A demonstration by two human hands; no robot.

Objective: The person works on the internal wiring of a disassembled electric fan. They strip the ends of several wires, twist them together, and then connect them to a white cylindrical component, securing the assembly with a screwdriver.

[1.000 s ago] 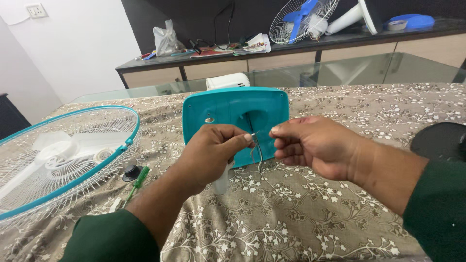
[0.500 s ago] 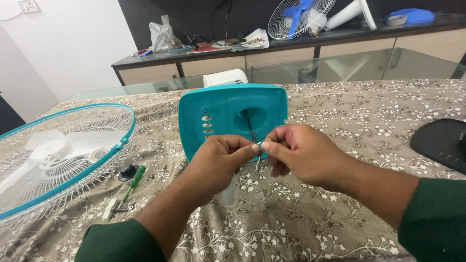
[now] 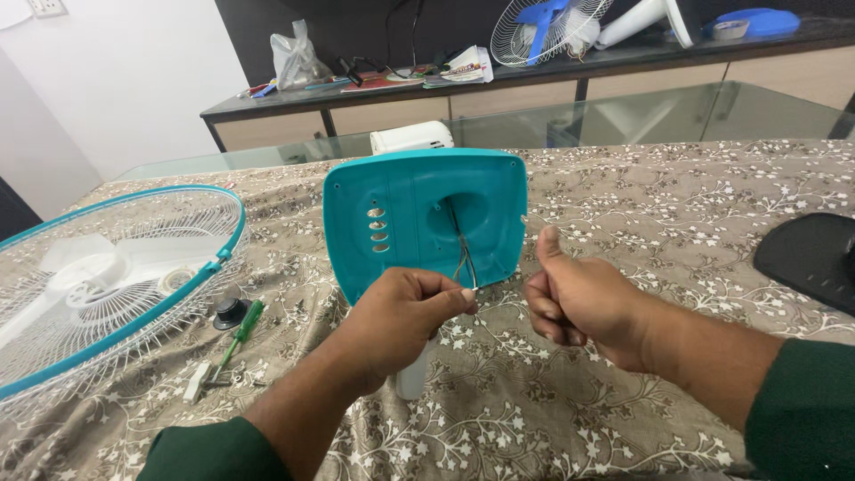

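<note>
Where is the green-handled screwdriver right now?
In the head view, the green-handled screwdriver lies on the floral tablecloth at lower left, beside a small black knob and the fan grille, left of the left hand.

Both forearms bare from wrist to near the elbow — dark green sleeves pushed up on each arm. Left hand [image 3: 405,316] and right hand [image 3: 579,298] ungloved — no rings, watch or bands visible.
</note>
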